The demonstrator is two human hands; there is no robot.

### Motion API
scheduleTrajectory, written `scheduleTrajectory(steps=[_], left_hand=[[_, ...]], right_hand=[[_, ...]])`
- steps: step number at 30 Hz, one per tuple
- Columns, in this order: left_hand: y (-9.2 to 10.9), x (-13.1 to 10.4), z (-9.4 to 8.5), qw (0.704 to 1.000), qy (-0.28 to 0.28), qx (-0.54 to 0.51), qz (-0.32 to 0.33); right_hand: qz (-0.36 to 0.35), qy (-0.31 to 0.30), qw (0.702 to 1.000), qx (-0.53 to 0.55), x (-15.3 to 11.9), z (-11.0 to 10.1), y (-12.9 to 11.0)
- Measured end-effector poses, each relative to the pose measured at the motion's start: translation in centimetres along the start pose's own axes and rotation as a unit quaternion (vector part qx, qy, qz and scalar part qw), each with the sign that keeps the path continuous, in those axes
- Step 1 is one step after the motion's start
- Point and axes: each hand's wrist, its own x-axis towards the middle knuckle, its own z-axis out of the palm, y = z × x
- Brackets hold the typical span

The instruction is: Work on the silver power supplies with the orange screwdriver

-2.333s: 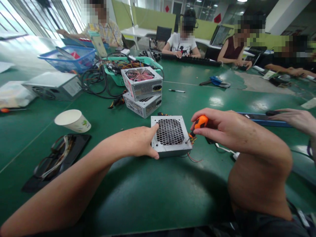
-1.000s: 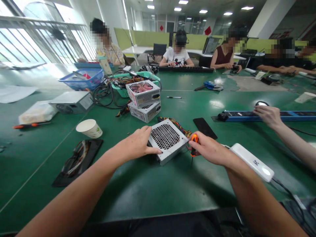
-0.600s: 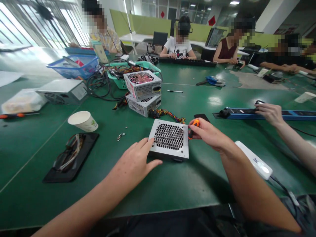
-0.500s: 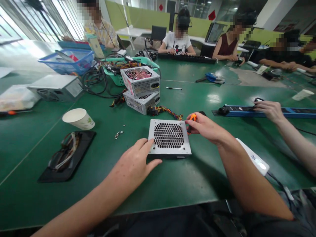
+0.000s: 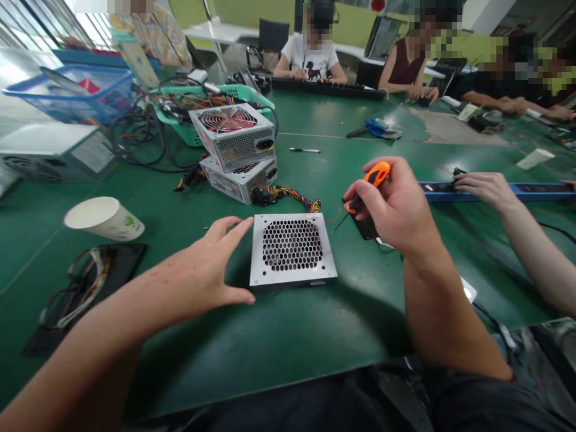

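Observation:
A silver power supply case [image 5: 292,249] with a honeycomb grille on top lies on the green table in front of me. At its left side is my left hand [image 5: 220,258], thumb and fingers spread, holding nothing. My right hand [image 5: 396,204] is closed around an orange and black screwdriver [image 5: 377,174], right of the case. The screwdriver's thin shaft points down and left, its tip close to the case's right edge. Colourful cables [image 5: 292,193] lie behind the case.
Two stacked power supplies [image 5: 238,144] stand behind, near a green basket [image 5: 189,135]. At left are a paper cup [image 5: 105,217], glasses on a black pouch [image 5: 121,258] and another power supply [image 5: 54,153]. A co-worker's hand [image 5: 486,187] touches a blue bar [image 5: 535,192].
My right hand has lifted away from the case's right side with the screwdriver, whose shaft now shows. My left hand has opened wider beside the case. The camera view has shifted.

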Motion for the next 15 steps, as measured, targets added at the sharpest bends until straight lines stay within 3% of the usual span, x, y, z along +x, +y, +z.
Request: scheduleTrajectory(steps=[2,5,9,10,12,15], left_hand=[[-1.7,1.4,-0.3,0.998,-0.017,-0.024,0.063],[-4.1,3.5,0.6,0.982,-0.035,-0.114,0.149],[-6.1,5.2,3.3,0.951,-0.025,-0.243,0.191],[-6.4,5.4,4.0,0.941,-0.022,-0.273,0.197],[-6.8,5.6,5.1,0.928,-0.013,-0.308,0.208],[-6.8,5.5,5.7,0.934,0.000,-0.284,0.218]], right_hand=[[-0.043,0.052,0.997,0.037,-0.9,0.2,-1.4],[-0.040,0.059,0.993,0.093,-1.7,0.8,-2.4],[0.020,0.066,0.994,0.081,-1.3,0.7,-0.8],[0.049,0.046,0.997,0.045,-1.0,0.5,0.0],[0.110,-0.062,0.990,-0.064,-0.6,0.1,1.4],[0.138,-0.232,0.947,-0.176,-0.4,-0.1,2.7]])
